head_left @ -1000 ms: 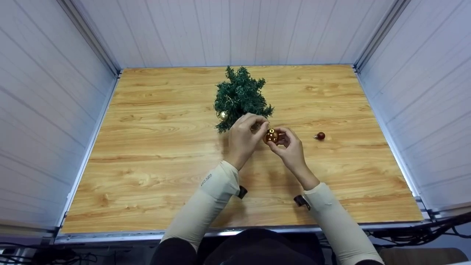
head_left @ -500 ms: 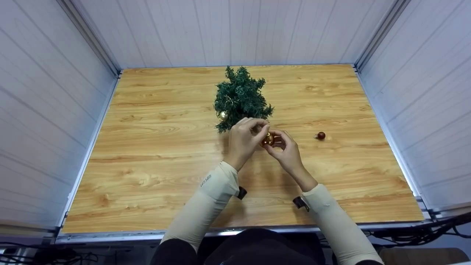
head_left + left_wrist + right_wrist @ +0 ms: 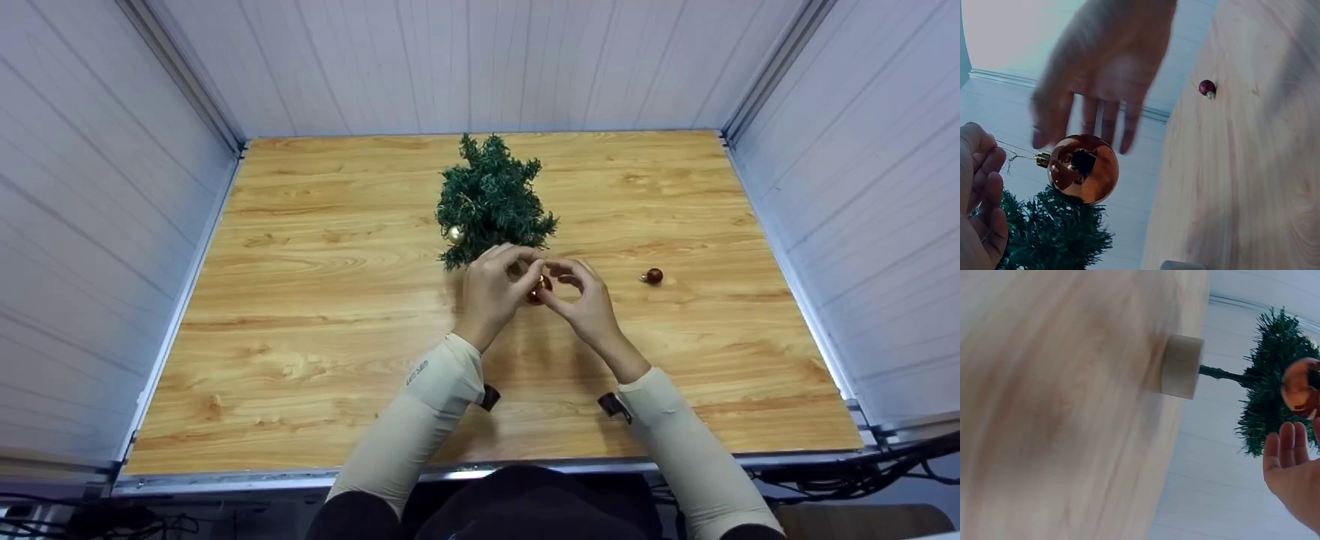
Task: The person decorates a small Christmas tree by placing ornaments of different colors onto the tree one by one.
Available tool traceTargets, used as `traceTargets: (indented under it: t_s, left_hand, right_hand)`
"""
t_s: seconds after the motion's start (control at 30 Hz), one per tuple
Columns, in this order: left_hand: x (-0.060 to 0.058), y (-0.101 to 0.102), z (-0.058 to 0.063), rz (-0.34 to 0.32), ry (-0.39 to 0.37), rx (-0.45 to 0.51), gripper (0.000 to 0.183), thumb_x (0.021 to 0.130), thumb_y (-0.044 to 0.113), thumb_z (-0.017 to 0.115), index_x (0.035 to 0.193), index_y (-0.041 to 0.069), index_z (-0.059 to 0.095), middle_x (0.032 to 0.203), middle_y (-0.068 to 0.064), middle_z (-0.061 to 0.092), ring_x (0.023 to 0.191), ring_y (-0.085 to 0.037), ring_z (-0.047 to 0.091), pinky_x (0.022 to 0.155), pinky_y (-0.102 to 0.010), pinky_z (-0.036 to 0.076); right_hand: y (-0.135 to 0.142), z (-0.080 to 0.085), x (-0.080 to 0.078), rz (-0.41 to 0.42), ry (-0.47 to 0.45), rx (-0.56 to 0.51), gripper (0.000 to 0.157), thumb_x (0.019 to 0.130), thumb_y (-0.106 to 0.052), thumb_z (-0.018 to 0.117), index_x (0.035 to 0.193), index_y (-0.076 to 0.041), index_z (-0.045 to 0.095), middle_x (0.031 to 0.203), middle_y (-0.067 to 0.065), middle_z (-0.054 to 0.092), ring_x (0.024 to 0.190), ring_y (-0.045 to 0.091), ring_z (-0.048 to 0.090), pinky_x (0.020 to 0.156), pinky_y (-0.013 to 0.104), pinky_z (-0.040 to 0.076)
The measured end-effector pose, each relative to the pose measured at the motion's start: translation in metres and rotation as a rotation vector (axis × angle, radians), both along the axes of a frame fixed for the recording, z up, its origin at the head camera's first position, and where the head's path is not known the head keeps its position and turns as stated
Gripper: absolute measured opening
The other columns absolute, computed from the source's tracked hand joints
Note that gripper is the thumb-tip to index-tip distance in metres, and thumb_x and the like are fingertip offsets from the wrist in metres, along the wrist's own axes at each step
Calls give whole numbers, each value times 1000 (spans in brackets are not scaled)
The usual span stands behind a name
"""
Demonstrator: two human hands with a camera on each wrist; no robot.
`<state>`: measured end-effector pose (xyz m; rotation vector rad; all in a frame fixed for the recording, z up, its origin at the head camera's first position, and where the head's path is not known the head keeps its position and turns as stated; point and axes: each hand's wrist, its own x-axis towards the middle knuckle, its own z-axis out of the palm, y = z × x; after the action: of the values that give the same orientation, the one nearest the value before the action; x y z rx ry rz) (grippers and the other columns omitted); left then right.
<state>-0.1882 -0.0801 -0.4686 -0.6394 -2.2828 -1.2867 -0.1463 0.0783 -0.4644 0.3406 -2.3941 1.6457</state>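
My left hand [image 3: 491, 292] pinches the thin string of a shiny copper-coloured Christmas bauble [image 3: 1086, 177] between thumb and fingertips. The bauble hangs from its gold cap, in front of the small green artificial Christmas tree [image 3: 491, 191]. Close by on its right is my right hand [image 3: 596, 307], with relaxed, spread fingers around the bauble's side and no grip on it. In the right wrist view, the bauble [image 3: 1300, 389] shows just above those fingertips. A gold bauble [image 3: 455, 234] hangs on the tree's left side.
A small dark red bauble [image 3: 654, 277] lies on the wooden table [image 3: 300, 337] to the right of my hands. The tree's trunk stands in a pale block base [image 3: 1182, 367]. White panel walls [image 3: 495, 67] enclose the table at the back and sides.
The copper-coloured bauble has moved slightly left, towards the left hand. My right hand has loosened from around it and its fingers have opened. The left hand keeps its pinch.
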Motion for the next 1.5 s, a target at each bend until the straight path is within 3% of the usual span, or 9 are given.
traceTargets:
  t_s: [0.17,0.33,0.63,0.9,1.03,1.27,1.5]
  left_hand:
    - [1,-3,-7,19,-26,-13,9,90,24,71,94,16,75,88,6,72,74,-5,62,67,-18,49]
    - [3,-5,-13,26,-45,-17,9,90,23,72,93,16,75,86,5,71,72,-5,60,65,-17,48]
    - [3,-5,-16,42,-13,-47,12,91,25,70,93,15,75,86,5,71,72,-6,61,66,-19,48]
    - [3,-8,-18,67,5,-112,9,89,25,71,91,16,73,85,5,69,73,-8,61,66,-19,49]
    - [4,-9,-19,65,-10,-127,7,89,22,71,90,14,72,83,5,68,72,-7,61,65,-18,49]
    - [1,-9,-18,88,-22,-117,6,88,19,71,89,14,72,82,4,68,71,-8,61,64,-17,49]
    - [-6,-12,-16,159,22,-120,5,87,18,71,87,13,73,82,4,69,70,-9,62,63,-20,49]
  right_hand:
    - [-3,7,-4,-42,73,27,27,87,-1,72,112,5,66,110,21,67,101,37,61,94,47,47]
    - [-8,12,-7,-50,54,60,17,89,-4,71,104,4,70,102,18,71,94,33,63,90,35,46]
    - [-11,15,-10,-65,38,53,9,89,-3,71,93,4,72,87,16,71,81,11,58,80,28,45]
    - [-12,15,-12,-64,54,28,7,90,-5,70,90,3,70,87,15,70,79,9,56,77,25,43]
    - [-11,14,-14,-72,71,23,2,89,0,69,88,2,69,85,13,69,79,8,55,77,28,44]
    - [0,-12,-30,-91,44,35,6,89,-2,69,92,4,69,88,14,69,79,10,56,77,26,44]
    - [-2,-14,-36,-88,35,52,8,90,-8,70,93,-1,72,86,8,70,76,13,57,74,30,45]
